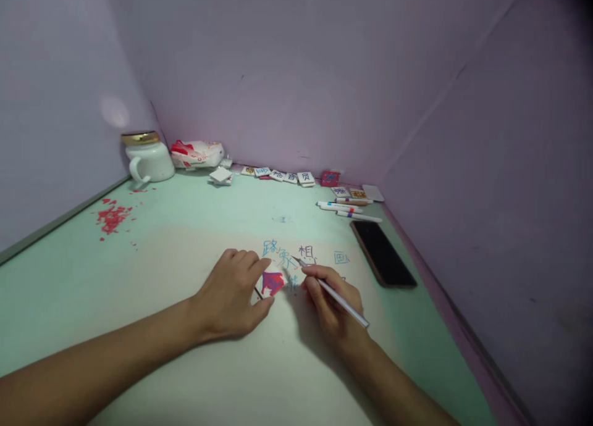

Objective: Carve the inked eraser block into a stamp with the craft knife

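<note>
Red patch point(272, 283) lies on the counter point(185, 228) between the two hands, with its colour seemingly filled in. Blue and black characters point(278, 253) are already drawn just beyond it, and bare surface is left around them. The left hand point(231, 293) rests loosely curled, gripping nothing, with its thumb and fingertips touching the patch's left edge. The right hand point(331, 309) is closed in a writing grip on a thin silver tool point(340, 300); I cannot tell whether it is a pen or a blade. Its tip is among the characters, just right of the patch. Markers point(347, 208) and a phone point(382, 253) lie to the right, and red scraps point(111, 217) lie far left.
</note>
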Available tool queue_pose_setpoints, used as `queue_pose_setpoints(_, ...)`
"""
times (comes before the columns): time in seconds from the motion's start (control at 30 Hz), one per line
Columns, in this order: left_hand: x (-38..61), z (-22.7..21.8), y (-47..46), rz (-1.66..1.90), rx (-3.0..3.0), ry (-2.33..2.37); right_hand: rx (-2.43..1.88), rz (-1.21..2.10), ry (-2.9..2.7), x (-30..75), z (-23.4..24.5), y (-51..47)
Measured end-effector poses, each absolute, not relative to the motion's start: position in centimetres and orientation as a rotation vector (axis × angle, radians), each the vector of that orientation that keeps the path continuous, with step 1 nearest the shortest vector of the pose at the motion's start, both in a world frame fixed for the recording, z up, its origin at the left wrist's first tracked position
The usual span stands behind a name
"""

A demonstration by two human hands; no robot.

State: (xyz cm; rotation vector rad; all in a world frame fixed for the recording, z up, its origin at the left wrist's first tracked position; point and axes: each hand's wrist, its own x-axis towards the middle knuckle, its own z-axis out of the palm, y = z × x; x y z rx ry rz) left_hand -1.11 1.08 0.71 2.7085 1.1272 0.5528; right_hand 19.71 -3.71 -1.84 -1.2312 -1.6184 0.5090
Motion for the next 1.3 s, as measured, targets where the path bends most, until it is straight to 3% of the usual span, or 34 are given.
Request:
queue_pose_setpoints(0.93, -1.1, 0.5, 1.0, 0.468, 2.538, 1.196, -1.260, 0.654, -1.723, 21.0, -3.6, -4.1)
queue_pose_setpoints(1.3, -0.9, 1.1, 0.8, 0.440, 2.519, 1.243, -1.278, 0.774, -1.625, 20.5, -1.3, -4.4)
